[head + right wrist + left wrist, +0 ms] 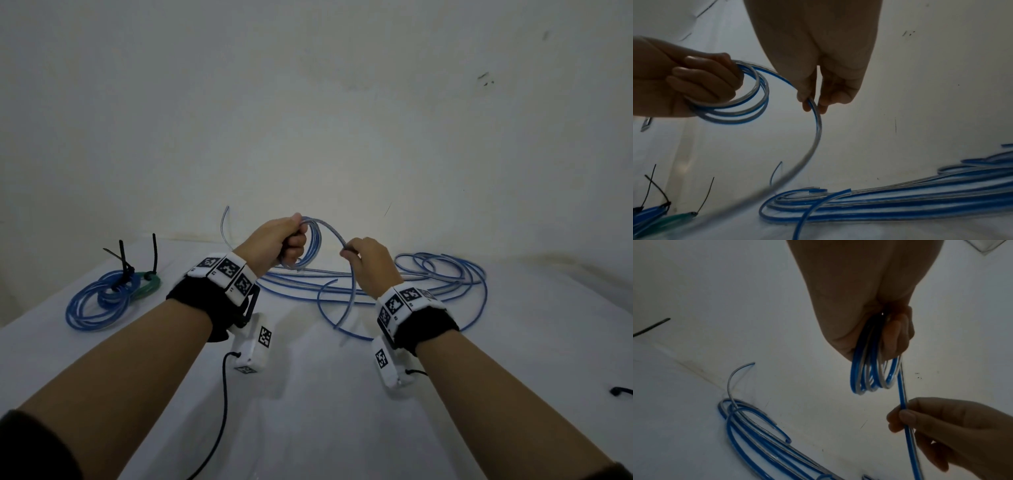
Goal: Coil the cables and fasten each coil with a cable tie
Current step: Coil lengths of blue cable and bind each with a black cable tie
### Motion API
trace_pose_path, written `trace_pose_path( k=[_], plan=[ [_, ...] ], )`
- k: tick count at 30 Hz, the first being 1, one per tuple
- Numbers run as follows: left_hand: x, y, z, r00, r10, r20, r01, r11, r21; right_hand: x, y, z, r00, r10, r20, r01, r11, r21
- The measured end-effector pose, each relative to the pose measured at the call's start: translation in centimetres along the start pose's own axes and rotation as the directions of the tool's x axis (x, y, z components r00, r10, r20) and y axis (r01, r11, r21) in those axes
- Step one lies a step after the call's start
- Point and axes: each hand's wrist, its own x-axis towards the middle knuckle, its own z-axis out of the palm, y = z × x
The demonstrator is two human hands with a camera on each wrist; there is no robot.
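My left hand (pixel 287 240) is raised above the white table and grips a small coil of blue-and-clear cable (pixel 313 241); the left wrist view shows a few loops (pixel 871 376) hanging from its curled fingers (pixel 896 337). My right hand (pixel 356 251) pinches the strand (pixel 816 113) that leaves the coil, between thumb and fingertips (pixel 807 105). From there the strand drops to a loose tangle of the same cable (pixel 442 274) spread on the table. At the left lie finished coils: blue ones (pixel 99 301) and a green one (pixel 149 282), each bound with a black cable tie (pixel 121 260).
A white wall (pixel 308 102) stands close behind the table. Black leads hang from the wrist cameras (pixel 253 342) over the near tabletop (pixel 315 411). A dark cord end (pixel 620 390) lies at the table's right edge.
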Motion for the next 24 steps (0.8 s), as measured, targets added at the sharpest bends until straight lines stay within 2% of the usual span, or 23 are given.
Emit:
trace_pose_path(
  k=[2, 4, 9, 14, 18, 24],
  plan=[
    [0.2, 0.0, 0.0, 0.999, 0.032, -0.027, -0.035, 0.994, -0.1, -0.6, -0.2, 0.1, 0.995, 0.086, 0.051, -0.092, 0.988, 0.121],
    [0.5, 0.0, 0.0, 0.997, 0.052, -0.057, -0.063, 0.975, -0.213, -1.1, -0.4, 0.2, 0.991, 0.114, 0.069, -0.128, 0.96, 0.25],
    [0.9, 0.1, -0.2, 0.997, 0.025, -0.08, -0.056, 0.908, -0.416, -1.6, -1.0, 0.2, 0.994, 0.027, 0.103, -0.065, 0.92, 0.386],
    [1.1, 0.1, -0.1, 0.988, 0.088, -0.129, -0.135, 0.893, -0.429, -1.8, -1.6, 0.4, 0.979, -0.054, 0.196, -0.054, 0.861, 0.506],
    [1.4, -0.6, 0.1, 0.983, 0.117, -0.144, -0.166, 0.901, -0.4, -1.7, -2.3, 0.6, 0.993, -0.046, 0.113, -0.024, 0.835, 0.55],
    [1.6, -1.0, 1.1, 0.984, 0.106, -0.14, -0.158, 0.884, -0.439, -1.3, -2.9, 1.5, 0.996, -0.088, 0.022, 0.068, 0.883, 0.464]
  ],
)
